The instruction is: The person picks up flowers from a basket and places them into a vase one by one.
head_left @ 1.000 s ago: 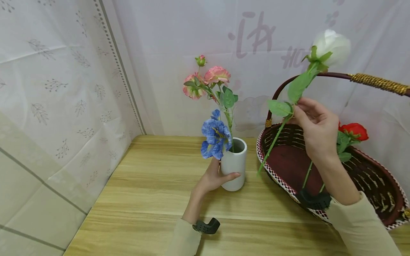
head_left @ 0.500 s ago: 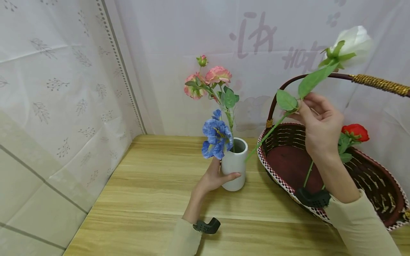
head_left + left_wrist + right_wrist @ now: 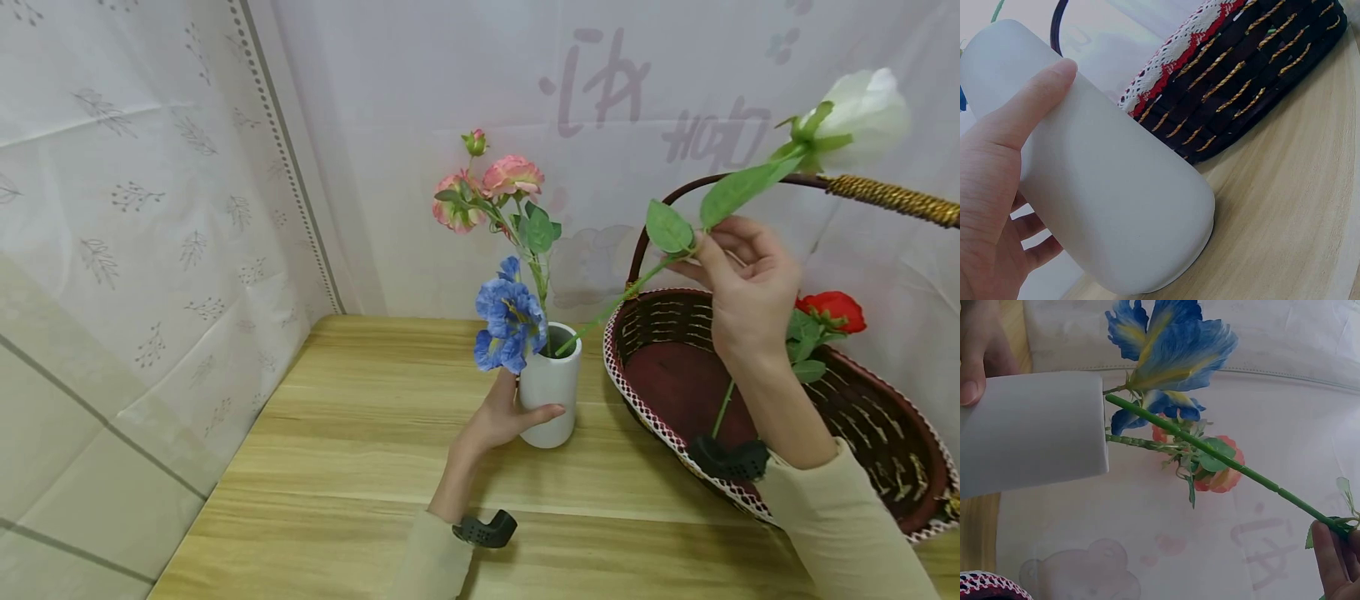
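A white vase [image 3: 551,408] stands upright on the wooden table, and my left hand [image 3: 498,417] holds it from the left. In the left wrist view, the thumb lies across the vase's side and the fingers curl behind it. My right hand [image 3: 753,292] pinches the green stem of a white rose [image 3: 862,117] near its leaves. This stem [image 3: 1210,450] slants down leftward, its lower end right at the vase's mouth. The rose's head leans to the upper right. A blue flower [image 3: 510,321] and a spray of pink flowers [image 3: 513,175] stand in the vase.
A dark woven basket [image 3: 892,467] with a lace-trimmed rim and an arched handle [image 3: 892,198] stands to the right, partly under my right forearm. A red rose [image 3: 836,310] lies in it. Patterned curtains [image 3: 390,100] hang behind and left of the table [image 3: 360,467].
The white rose has tilted to the right, its head moving right and its stem end swinging left from beside the basket to the vase's mouth. My left hand stays on the vase.
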A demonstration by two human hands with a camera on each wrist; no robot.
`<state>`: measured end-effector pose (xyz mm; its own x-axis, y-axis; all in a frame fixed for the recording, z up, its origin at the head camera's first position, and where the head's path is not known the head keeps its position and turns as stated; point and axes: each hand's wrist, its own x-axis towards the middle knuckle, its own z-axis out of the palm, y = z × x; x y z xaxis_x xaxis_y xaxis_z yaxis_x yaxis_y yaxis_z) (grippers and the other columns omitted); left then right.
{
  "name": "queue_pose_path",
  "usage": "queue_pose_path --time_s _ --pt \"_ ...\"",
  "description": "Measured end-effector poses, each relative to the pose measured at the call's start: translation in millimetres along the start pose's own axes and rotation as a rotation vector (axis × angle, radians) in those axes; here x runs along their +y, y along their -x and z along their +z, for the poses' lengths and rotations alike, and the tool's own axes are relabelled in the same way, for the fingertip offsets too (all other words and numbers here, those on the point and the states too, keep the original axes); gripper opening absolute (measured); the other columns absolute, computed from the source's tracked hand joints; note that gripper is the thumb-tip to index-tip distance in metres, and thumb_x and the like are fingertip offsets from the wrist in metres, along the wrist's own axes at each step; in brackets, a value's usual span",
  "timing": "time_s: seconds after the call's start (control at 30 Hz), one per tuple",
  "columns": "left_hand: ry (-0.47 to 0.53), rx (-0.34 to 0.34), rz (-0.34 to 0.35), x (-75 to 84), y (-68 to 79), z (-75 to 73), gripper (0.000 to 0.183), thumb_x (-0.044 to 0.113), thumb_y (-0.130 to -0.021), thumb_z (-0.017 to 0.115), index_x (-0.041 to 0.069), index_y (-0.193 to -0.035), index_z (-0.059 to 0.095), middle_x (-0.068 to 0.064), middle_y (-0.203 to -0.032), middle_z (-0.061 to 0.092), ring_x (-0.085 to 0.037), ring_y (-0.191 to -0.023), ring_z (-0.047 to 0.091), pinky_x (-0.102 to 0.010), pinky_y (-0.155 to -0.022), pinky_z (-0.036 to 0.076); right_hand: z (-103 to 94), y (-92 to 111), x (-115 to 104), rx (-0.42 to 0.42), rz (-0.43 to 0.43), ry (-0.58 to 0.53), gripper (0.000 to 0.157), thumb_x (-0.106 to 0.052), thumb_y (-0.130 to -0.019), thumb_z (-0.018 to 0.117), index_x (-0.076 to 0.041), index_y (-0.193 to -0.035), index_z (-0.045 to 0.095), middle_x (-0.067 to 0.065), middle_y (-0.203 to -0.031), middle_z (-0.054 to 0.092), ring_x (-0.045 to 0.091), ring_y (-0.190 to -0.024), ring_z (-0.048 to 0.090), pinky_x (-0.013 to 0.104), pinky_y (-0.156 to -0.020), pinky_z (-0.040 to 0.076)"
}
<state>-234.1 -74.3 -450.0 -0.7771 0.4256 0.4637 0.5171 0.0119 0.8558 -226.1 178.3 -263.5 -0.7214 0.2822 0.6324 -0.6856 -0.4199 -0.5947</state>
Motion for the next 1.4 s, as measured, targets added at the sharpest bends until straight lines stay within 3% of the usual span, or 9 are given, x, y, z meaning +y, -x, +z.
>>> queue_pose_path --time_s 0.13,0.5,0.97,1.2,1.4 --pt "-0.014 -0.003 -0.01 9.6 0.9 -0.9 0.103 0.006 -0.083 0.083 0.03 -0.16 0.02 0.003 -0.153 0.041 -0.02 -0.133 0.047 -0.046 -0.108 0.041 -1.8 -0.2 3.5 0.0 0.012 0.012 0.025 0.017 -0.086 0.069 0.019 -0.109 0.06 0.022 -0.089 0.066 0.029 -0.074 0.071 0.04 -0.067 0.061" --pt "0.006 -0.01 -0.021 7.8 -1.2 -0.6 0.104 0.006 -0.083 0.083 0.034 -0.16 0.019 0.006 -0.154 0.041 -0.019 -0.133 0.048 -0.045 -0.109 0.04 -2.6 4.5 11.9 -0.018 0.021 0.056 0.019 0.017 -0.087 0.067 0.019 -0.105 0.061 0.02 -0.085 0.067 0.028 -0.07 0.07 0.039 -0.066 0.06" --pt "-0.027 -0.012 0.018 10.4 -1.5 -1.2 0.105 0.003 -0.082 0.083 0.027 -0.161 0.018 -0.001 -0.153 0.041 -0.022 -0.133 0.047 -0.046 -0.108 0.041 2.0 18.1 34.0 -0.083 0.044 0.223 0.013 0.015 -0.09 0.064 0.012 -0.103 0.066 0.014 -0.088 0.067 0.02 -0.071 0.069 0.034 -0.068 0.06" --pt "0.005 -0.027 0.047 8.2 -2.8 -1.7 0.11 0.001 -0.082 0.083 0.031 -0.162 0.013 0.002 -0.153 0.041 -0.021 -0.133 0.048 -0.044 -0.112 0.038 3.1 22.3 45.8 -0.106 0.078 0.26 0.014 0.014 -0.09 0.067 0.01 -0.104 0.068 0.012 -0.09 0.07 0.018 -0.073 0.07 0.033 -0.069 0.06" --pt "0.007 -0.019 0.021 9.0 -2.4 -1.6 0.11 0.003 -0.082 0.083 0.033 -0.161 0.013 0.004 -0.155 0.038 -0.021 -0.133 0.047 -0.045 -0.111 0.039 3.7 27.1 53.1 -0.126 0.11 0.268 0.013 0.013 -0.089 0.068 0.013 -0.103 0.068 0.01 -0.089 0.072 0.017 -0.074 0.071 0.031 -0.069 0.06"
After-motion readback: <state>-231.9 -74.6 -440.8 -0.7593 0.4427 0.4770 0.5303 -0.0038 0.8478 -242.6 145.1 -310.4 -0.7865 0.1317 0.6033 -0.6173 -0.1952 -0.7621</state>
